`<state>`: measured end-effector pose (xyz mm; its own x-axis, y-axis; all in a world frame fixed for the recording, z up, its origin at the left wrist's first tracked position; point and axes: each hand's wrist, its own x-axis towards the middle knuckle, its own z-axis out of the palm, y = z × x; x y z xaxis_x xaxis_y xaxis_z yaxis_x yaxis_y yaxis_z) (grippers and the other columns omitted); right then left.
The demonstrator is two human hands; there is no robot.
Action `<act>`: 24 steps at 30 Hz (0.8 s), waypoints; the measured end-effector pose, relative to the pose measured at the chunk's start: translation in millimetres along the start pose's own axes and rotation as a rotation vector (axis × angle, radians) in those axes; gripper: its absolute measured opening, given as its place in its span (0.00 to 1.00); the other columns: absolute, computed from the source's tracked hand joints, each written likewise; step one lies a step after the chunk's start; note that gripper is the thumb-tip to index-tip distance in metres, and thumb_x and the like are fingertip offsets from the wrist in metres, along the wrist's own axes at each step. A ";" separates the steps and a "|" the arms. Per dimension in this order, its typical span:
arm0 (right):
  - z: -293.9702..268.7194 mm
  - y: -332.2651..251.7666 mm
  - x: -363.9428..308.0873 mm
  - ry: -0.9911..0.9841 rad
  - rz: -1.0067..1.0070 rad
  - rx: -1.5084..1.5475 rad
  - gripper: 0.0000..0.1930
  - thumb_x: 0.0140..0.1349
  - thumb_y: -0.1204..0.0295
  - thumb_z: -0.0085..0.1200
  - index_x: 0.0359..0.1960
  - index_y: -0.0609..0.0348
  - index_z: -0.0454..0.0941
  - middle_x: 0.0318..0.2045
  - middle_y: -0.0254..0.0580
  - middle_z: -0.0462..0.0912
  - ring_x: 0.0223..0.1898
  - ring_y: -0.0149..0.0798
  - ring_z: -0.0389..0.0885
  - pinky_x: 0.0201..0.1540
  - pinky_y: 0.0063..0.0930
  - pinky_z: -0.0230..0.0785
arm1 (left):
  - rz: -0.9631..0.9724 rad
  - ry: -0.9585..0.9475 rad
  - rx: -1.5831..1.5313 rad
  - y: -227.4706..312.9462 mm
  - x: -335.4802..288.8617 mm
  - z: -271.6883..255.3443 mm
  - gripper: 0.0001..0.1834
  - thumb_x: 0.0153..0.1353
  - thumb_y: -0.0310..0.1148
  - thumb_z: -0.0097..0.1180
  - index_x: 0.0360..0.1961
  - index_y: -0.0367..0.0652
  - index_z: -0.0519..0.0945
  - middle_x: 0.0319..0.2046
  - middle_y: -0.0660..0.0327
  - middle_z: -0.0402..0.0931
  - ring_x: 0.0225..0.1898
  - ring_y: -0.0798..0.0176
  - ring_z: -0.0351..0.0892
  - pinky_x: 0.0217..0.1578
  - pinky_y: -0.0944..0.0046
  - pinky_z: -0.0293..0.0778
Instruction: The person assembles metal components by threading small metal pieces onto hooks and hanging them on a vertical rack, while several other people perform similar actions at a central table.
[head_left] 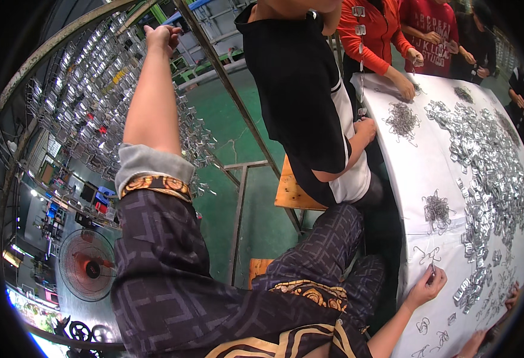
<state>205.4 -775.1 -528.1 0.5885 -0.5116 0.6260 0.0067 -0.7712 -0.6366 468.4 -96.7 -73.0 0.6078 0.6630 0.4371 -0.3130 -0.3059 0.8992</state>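
Note:
My left hand (163, 39) is raised at the far end of my outstretched arm, up beside the metal rack. Its fingers look curled; anything between them is too small to make out. Close by hang dense strings of shiny metal pieces (95, 77). Down at the right, my right hand (427, 287) rests at the near edge of the white-covered table (387, 143). Its fingertips are pinched on a thin wire hook (432, 268). Just beyond them lie a few loose wire hooks (426, 253), and farther up sits a heap of hooks (437, 212).
A large pile of silvery metal pieces (482, 161) spreads over the table. Another person in black (291, 95) sits beside me on a wooden stool (294, 188); several others work around the table. Rack posts (238, 221) stand between. A fan (87, 265) is at lower left.

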 end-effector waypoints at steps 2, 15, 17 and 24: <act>0.1 0.0 -0.7 -0.010 0.051 0.052 0.04 0.60 0.79 0.56 0.35 0.67 0.77 0.37 0.44 0.74 0.33 0.39 0.76 0.30 0.28 0.70 | -0.035 -0.045 -0.035 7.0 10.8 -0.8 0.55 0.55 0.20 0.48 0.67 0.58 0.20 0.25 0.54 0.79 0.13 0.68 0.70 0.13 0.69 0.69; -1.8 -9.6 3.9 -0.011 0.079 0.066 0.04 0.59 0.80 0.55 0.35 0.66 0.77 0.38 0.43 0.73 0.36 0.41 0.75 0.33 0.31 0.70 | -0.110 0.072 -0.013 -2.2 3.8 -0.4 0.56 0.51 0.19 0.46 0.69 0.57 0.20 0.27 0.55 0.80 0.14 0.68 0.71 0.13 0.72 0.69; -1.7 -10.4 3.9 -0.007 0.090 0.067 0.04 0.59 0.80 0.55 0.35 0.66 0.77 0.38 0.43 0.73 0.36 0.41 0.75 0.33 0.31 0.70 | -0.111 0.079 0.007 -3.6 3.4 -1.5 0.56 0.51 0.19 0.46 0.69 0.57 0.20 0.27 0.55 0.80 0.14 0.68 0.71 0.13 0.72 0.69; 2.2 -3.4 3.1 0.013 0.062 0.055 0.04 0.59 0.78 0.56 0.35 0.64 0.78 0.37 0.41 0.74 0.33 0.37 0.74 0.30 0.28 0.67 | -0.096 0.069 0.020 -6.2 5.0 -5.4 0.56 0.52 0.19 0.47 0.69 0.57 0.21 0.27 0.55 0.81 0.15 0.68 0.73 0.13 0.71 0.69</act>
<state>209.0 -773.2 -525.0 0.5786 -0.5628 0.5903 0.0150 -0.7163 -0.6977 469.4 -87.8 -76.5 0.5823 0.7351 0.3472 -0.2409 -0.2519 0.9373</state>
